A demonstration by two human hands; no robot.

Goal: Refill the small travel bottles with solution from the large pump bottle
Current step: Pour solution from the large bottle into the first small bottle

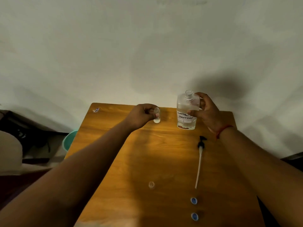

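My right hand [207,110] grips the large clear bottle [186,112], labelled "contact solution", upright at the far right of the wooden table [147,153]. Its neck is open and it is partly full. My left hand [141,115] holds a small clear travel bottle [156,115] upright, uncapped, to the left of the large bottle. The black pump head with its long white tube [200,159] lies flat on the table nearer to me. Two blue caps [194,200] [194,216] lie near the front edge. A small clear round piece [151,184] rests mid-table.
A pale wall rises right behind the table's far edge. A teal bucket [69,139] stands on the floor left of the table, with dark clutter beyond it. A small scrap [96,110] lies at the far left corner.
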